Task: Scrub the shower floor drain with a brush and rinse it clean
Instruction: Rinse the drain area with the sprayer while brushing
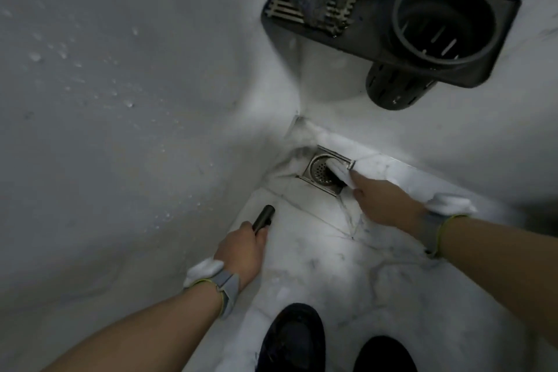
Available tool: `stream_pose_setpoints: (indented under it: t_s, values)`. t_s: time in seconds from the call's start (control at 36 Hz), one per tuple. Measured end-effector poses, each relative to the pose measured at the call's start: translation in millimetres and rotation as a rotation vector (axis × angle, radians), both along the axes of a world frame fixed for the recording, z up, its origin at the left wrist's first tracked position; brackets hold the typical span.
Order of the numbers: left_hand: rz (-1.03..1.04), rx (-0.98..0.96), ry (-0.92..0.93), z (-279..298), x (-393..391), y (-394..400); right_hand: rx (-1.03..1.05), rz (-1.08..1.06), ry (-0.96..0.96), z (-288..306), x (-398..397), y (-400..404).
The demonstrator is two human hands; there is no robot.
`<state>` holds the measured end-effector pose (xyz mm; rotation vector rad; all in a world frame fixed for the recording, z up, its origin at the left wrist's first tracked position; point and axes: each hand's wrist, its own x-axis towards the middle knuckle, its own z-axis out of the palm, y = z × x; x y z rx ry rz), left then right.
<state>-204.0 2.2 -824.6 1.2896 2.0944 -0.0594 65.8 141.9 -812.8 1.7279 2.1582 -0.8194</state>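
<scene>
The square metal floor drain [324,174] with its round perforated strainer sits in the corner of the white marble shower floor [317,266]. My right hand [383,202] reaches to the drain's right edge and grips a white, blurred brush [339,170] whose end lies on the strainer. My left hand [241,248] is lower left of the drain, fingers curled round a dark cylindrical spray handle [263,217] that points up toward the drain. No water stream shows.
A grey wall [120,100] with water drops stands close on the left. A dark wall rack [347,30] with a round slotted cup [444,21] and a slatted piece hangs above the drain. My two dark shoes [293,341] stand at the bottom edge.
</scene>
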Motion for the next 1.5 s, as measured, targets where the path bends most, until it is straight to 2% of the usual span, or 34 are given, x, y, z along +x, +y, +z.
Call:
stream_pose_setpoints:
  t_s: [0.11, 0.31, 0.42, 0.61, 0.69, 0.86, 1.03, 1.11, 1.28, 1.5]
  values:
    - [0.048, 0.020, -0.075, -3, 12, 4, 0.052, -0.087, 0.049, -12, -13, -4]
    - [-0.037, 0.022, -0.130, 4, 42, 24, 0.059, 0.025, -0.052, -9, -19, -13]
    - [-0.040, 0.031, -0.129, 17, 41, 52, 0.030, -0.052, -0.054, -4, -17, -8]
    - [-0.136, 0.060, -0.017, 30, 34, 80, 0.012, -0.021, -0.081, 3, -19, -9]
    - [-0.163, 0.039, -0.015, 25, 38, 77, 0.001, -0.064, -0.063, 0, -16, -9]
    - [-0.033, -0.001, -0.026, 14, 26, 56, -0.052, -0.065, -0.042, -3, -26, 5]
    - [-0.118, -0.022, -0.042, 9, 32, 31, -0.029, -0.031, -0.112, 6, -28, -1]
    - [-0.142, -0.025, -0.087, 8, 43, 28, -0.079, -0.071, -0.072, 5, -27, 2]
    - [-0.107, -0.010, -0.156, 8, 52, 36, -0.226, -0.196, 0.146, 11, -19, 12]
    - [-0.128, 0.007, -0.106, 3, 48, 51, -0.150, -0.226, 0.114, 15, -23, 17]
